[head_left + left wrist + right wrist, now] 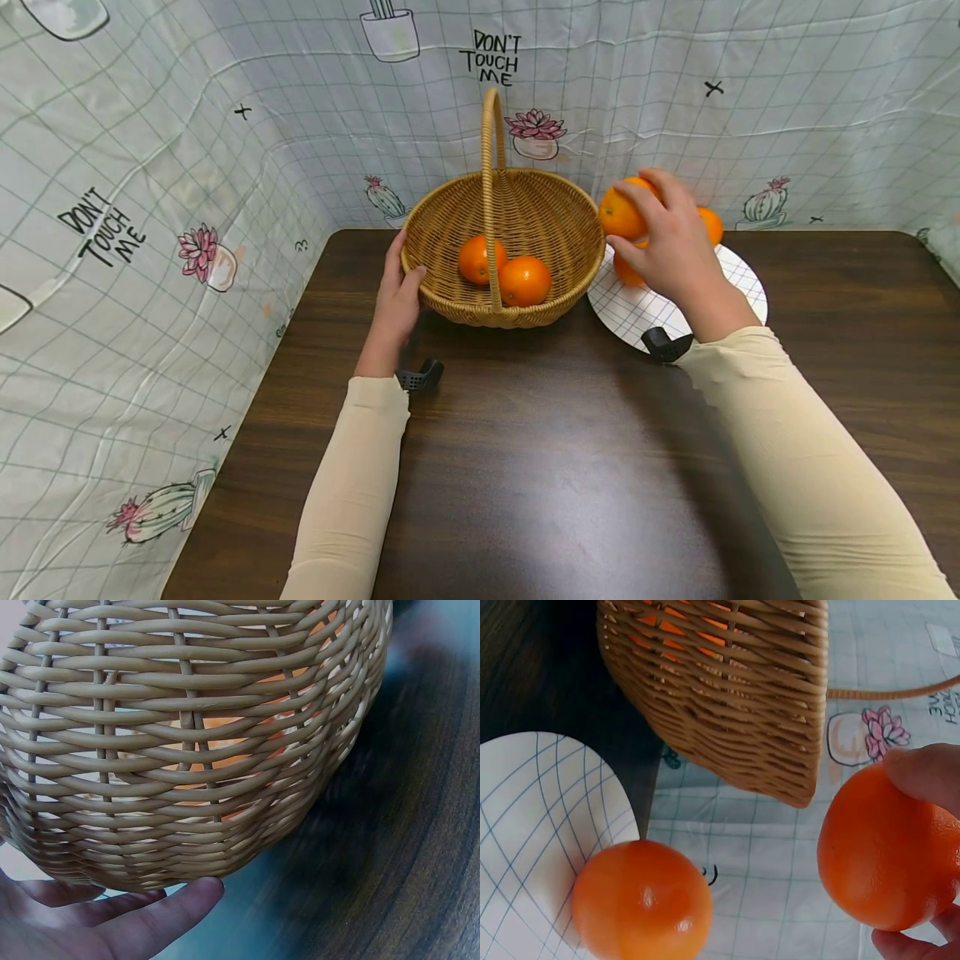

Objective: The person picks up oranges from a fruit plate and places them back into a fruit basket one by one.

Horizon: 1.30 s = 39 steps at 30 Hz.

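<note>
Gripping an orange [622, 210] between thumb and fingers, the right hand [671, 242] is raised above the plate [738, 292], fruit just beside the right rim of the basket [442, 196]; right wrist view gives a thin gap between the two. Left hand [395, 304] holds the basket by its left rim, thumb at the edge, fingers along the outside. Handle [488, 133] arches upright across the middle, splitting the mouth into left and right openings. Inside, two oranges [527, 281] touch low at the near wall, one partly behind the handle; bare weave shows behind them and to the right. Plate lies close right of the basket, a dark strip of tabletop [525, 442] between them in the right wrist view. At least two more oranges [710, 223] on the plate, partly hidden by the hand; one sits at its edge. Basket and plate both lie toward the back edge, near the patterned cloth [622, 92]. Widest room: dark wood between the sleeves [802, 433], this side of the basket.
</note>
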### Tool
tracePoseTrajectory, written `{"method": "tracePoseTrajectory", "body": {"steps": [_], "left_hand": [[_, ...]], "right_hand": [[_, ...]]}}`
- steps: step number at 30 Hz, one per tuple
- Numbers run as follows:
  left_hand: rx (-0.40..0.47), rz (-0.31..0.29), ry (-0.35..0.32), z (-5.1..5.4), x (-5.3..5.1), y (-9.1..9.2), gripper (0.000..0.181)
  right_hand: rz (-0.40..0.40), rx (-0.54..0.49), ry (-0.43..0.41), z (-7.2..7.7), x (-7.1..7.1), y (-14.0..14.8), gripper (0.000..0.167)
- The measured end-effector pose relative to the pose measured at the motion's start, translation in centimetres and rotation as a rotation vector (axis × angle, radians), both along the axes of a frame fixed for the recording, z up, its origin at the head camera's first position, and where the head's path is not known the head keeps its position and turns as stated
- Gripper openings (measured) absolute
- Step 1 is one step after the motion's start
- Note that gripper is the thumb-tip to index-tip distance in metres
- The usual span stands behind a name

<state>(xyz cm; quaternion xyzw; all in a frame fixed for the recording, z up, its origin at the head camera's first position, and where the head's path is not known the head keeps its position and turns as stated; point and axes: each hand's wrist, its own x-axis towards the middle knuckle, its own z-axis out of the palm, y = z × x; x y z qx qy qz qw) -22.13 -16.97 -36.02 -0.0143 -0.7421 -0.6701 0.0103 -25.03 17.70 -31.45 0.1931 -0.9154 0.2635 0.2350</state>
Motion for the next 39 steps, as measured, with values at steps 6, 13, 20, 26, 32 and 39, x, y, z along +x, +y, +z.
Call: {"method": "tracePoseTrajectory", "body": {"steps": [6, 13, 20, 26, 32, 39], "left_hand": [[-0.018, 0.004, 0.004, 0.1, 0.0, 0.0, 0.063], [-0.011, 0.000, 0.010, 0.1, 0.0, 0.0, 0.062], [-0.007, -0.005, 0.015, 0.0, 0.0, -0.1, 0.062], [0.001, -0.014, 0.025, 0.0, 0.1, 0.0, 0.062], [-0.006, -0.020, 0.031, 0.0, 0.1, -0.1, 0.062], [0.002, -0.008, 0.027, -1.2, -0.8, -0.5, 0.062]], "right_hand": [[0.018, -0.011, 0.007, -0.1, 0.0, -0.6, 0.057], [0.032, -0.009, 0.011, -0.1, 0.0, -1.1, 0.057], [0.049, -0.008, -0.003, 0.0, 0.2, -1.6, 0.057], [0.047, 0.007, -0.023, 0.0, 0.3, -2.1, 0.059], [0.056, 0.017, -0.026, -0.3, 0.3, -2.4, 0.061], [0.067, 0.021, -0.021, -0.7, 0.2, -2.7, 0.062]]}}
